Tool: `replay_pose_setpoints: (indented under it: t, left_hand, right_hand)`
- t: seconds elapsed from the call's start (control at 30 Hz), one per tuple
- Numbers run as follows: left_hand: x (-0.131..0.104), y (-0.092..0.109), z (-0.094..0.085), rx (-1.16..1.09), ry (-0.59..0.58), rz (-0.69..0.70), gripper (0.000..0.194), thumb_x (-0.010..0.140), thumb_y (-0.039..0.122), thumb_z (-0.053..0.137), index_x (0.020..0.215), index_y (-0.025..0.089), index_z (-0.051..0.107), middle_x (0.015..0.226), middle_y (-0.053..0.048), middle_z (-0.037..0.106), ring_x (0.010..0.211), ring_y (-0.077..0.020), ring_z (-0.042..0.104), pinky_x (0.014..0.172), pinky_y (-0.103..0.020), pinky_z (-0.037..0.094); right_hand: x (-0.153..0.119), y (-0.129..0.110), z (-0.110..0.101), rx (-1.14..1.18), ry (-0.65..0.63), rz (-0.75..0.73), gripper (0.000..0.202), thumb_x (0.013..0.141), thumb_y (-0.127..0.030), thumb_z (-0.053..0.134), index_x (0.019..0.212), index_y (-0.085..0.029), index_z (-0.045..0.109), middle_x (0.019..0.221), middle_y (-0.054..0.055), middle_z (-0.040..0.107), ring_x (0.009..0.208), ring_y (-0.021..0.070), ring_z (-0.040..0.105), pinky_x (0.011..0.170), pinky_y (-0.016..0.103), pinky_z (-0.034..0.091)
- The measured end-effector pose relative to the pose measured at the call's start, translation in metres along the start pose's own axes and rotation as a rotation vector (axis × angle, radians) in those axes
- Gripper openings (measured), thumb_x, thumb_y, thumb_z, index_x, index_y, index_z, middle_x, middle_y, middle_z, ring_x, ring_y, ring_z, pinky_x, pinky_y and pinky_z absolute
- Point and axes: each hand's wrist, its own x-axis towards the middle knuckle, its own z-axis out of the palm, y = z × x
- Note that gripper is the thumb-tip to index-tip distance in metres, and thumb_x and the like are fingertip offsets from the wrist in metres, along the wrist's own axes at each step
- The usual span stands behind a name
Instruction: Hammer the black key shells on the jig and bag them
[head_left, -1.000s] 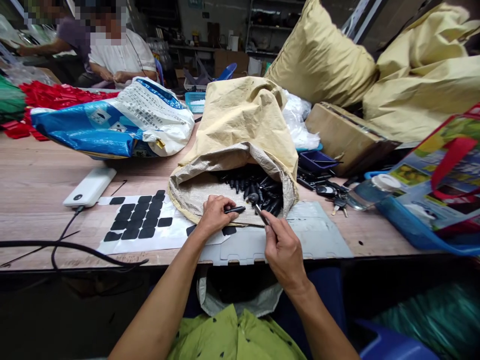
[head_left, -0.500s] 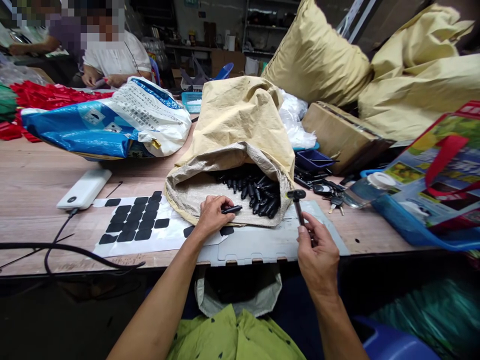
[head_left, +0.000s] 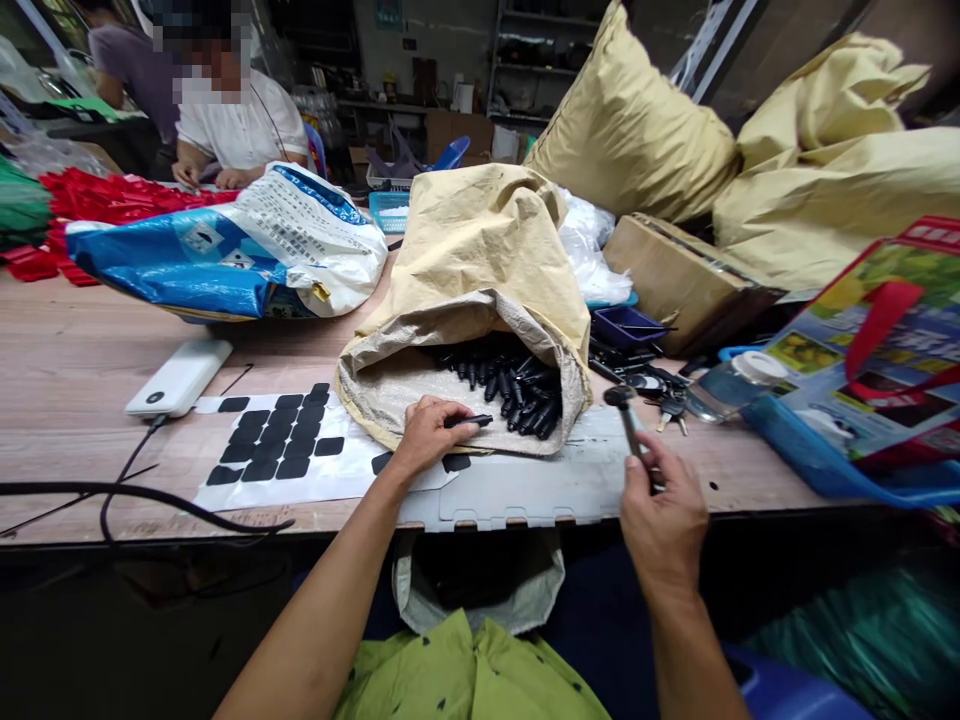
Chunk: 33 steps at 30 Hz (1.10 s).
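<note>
My left hand (head_left: 431, 432) pinches a small black pen-like part (head_left: 471, 421) at the mouth of a tan woven sack (head_left: 480, 235). Inside that sack lies a heap of similar black parts (head_left: 529, 390). To the right, my right hand (head_left: 664, 500) is wrapped round the handle of a small hammer (head_left: 621, 398), its head raised over the grey board (head_left: 510, 490) and tabletop. Left of my left hand, a white sheet with black rounded pads (head_left: 274, 440) lies flat.
A white power bank (head_left: 178, 378) with a black cable (head_left: 150, 492) sits at left. Behind it is a blue-and-white bag (head_left: 225, 245). On the right are keys (head_left: 673, 413), a jar (head_left: 739, 385) and a blue tray (head_left: 810, 450). Across the table, a person (head_left: 240, 130) sits.
My right hand has moved to the right with the hammer, whose head has tilted and swung right. My left hand still holds the black part, nearly in place. The view has shifted slightly.
</note>
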Motion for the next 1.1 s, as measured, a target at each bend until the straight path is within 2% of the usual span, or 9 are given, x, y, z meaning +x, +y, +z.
replay_pose_setpoints:
  t: [0.1, 0.2, 0.47, 0.6, 0.67, 0.73, 0.83, 0.93, 1.1]
  left_hand:
    - [0.001, 0.001, -0.004, 0.004, -0.05, 0.03, 0.031, 0.093, 0.042, 0.052, 0.08, 0.026, 0.076, 0.085, 0.0, 0.073, 0.103, -0.0235, 0.06, 0.101, -0.038, 0.037]
    - [0.001, 0.002, -0.005, 0.028, -0.067, 0.035, 0.044, 0.097, 0.041, 0.042, 0.066, 0.022, 0.066, 0.076, 0.0, 0.07, 0.096, -0.0225, 0.06, 0.1, -0.038, 0.037]
    - [0.0, 0.002, -0.002, 0.033, -0.042, 0.03, 0.047, 0.099, 0.04, 0.037, 0.069, 0.022, 0.069, 0.072, -0.002, 0.069, 0.093, -0.023, 0.06, 0.095, -0.038, 0.04]
    - [-0.001, 0.001, -0.002, 0.032, -0.023, 0.038, 0.049, 0.099, 0.041, 0.038, 0.067, 0.022, 0.07, 0.072, -0.002, 0.068, 0.093, -0.0227, 0.06, 0.091, -0.036, 0.04]
    - [-0.001, 0.002, -0.002, 0.041, -0.011, 0.04, 0.05, 0.099, 0.041, 0.038, 0.067, 0.022, 0.069, 0.072, -0.002, 0.068, 0.093, -0.0225, 0.06, 0.093, -0.037, 0.039]
    - [-0.002, 0.002, -0.001, 0.044, -0.009, 0.047, 0.05, 0.099, 0.042, 0.037, 0.065, 0.021, 0.069, 0.072, -0.003, 0.068, 0.092, -0.0225, 0.061, 0.092, -0.037, 0.04]
    - [-0.003, 0.001, -0.001, 0.037, -0.005, 0.051, 0.053, 0.099, 0.042, 0.036, 0.062, 0.021, 0.067, 0.072, -0.004, 0.068, 0.089, -0.0227, 0.061, 0.089, -0.038, 0.042]
    - [-0.003, -0.001, -0.002, 0.055, -0.014, 0.059, 0.052, 0.097, 0.043, 0.036, 0.055, 0.021, 0.057, 0.067, -0.003, 0.064, 0.085, -0.022, 0.06, 0.087, -0.038, 0.041]
    - [-0.003, -0.001, -0.002, 0.054, -0.039, 0.089, 0.051, 0.095, 0.042, 0.036, 0.049, 0.021, 0.041, 0.057, -0.002, 0.056, 0.076, -0.0198, 0.056, 0.081, -0.036, 0.04]
  right_hand:
    - [0.023, 0.034, -0.01, -0.285, -0.052, 0.064, 0.048, 0.083, -0.022, 0.052, 0.126, -0.018, 0.072, 0.101, 0.013, 0.067, 0.089, 0.028, 0.062, 0.082, 0.043, 0.051]
    - [0.032, 0.052, -0.01, -0.49, -0.166, 0.089, 0.05, 0.08, -0.016, 0.05, 0.123, -0.016, 0.075, 0.092, 0.015, 0.066, 0.081, 0.0295, 0.061, 0.073, 0.043, 0.05]
    - [0.021, 0.042, 0.003, -0.577, -0.162, -0.023, 0.049, 0.082, -0.015, 0.053, 0.127, -0.016, 0.072, 0.093, 0.016, 0.063, 0.087, 0.0296, 0.06, 0.076, 0.044, 0.05]
    - [0.021, 0.024, 0.005, -0.555, -0.133, -0.024, 0.043, 0.083, -0.023, 0.06, 0.123, -0.016, 0.072, 0.109, 0.02, 0.061, 0.101, 0.0361, 0.057, 0.085, 0.054, 0.048]
    - [0.019, 0.007, 0.01, -0.399, -0.072, -0.121, 0.036, 0.088, -0.024, 0.057, 0.12, -0.016, 0.072, 0.113, 0.019, 0.061, 0.106, 0.0352, 0.056, 0.09, 0.055, 0.047]
    - [0.012, -0.016, 0.02, -0.143, -0.096, -0.256, 0.031, 0.093, -0.024, 0.053, 0.116, -0.017, 0.071, 0.108, 0.015, 0.064, 0.103, 0.0299, 0.058, 0.093, 0.048, 0.049]
    - [-0.002, -0.053, 0.043, 0.186, -0.378, -0.376, 0.027, 0.097, -0.023, 0.051, 0.117, -0.019, 0.069, 0.101, 0.009, 0.066, 0.095, 0.0229, 0.062, 0.089, 0.037, 0.052]
    - [-0.013, -0.078, 0.068, 0.278, -0.556, -0.44, 0.033, 0.095, -0.026, 0.057, 0.126, -0.018, 0.063, 0.102, 0.009, 0.066, 0.092, 0.0207, 0.063, 0.086, 0.032, 0.052]
    - [-0.014, -0.084, 0.1, 0.304, -0.718, -0.501, 0.018, 0.1, -0.03, 0.053, 0.112, -0.022, 0.065, 0.1, 0.005, 0.07, 0.089, 0.0179, 0.065, 0.083, 0.028, 0.049]
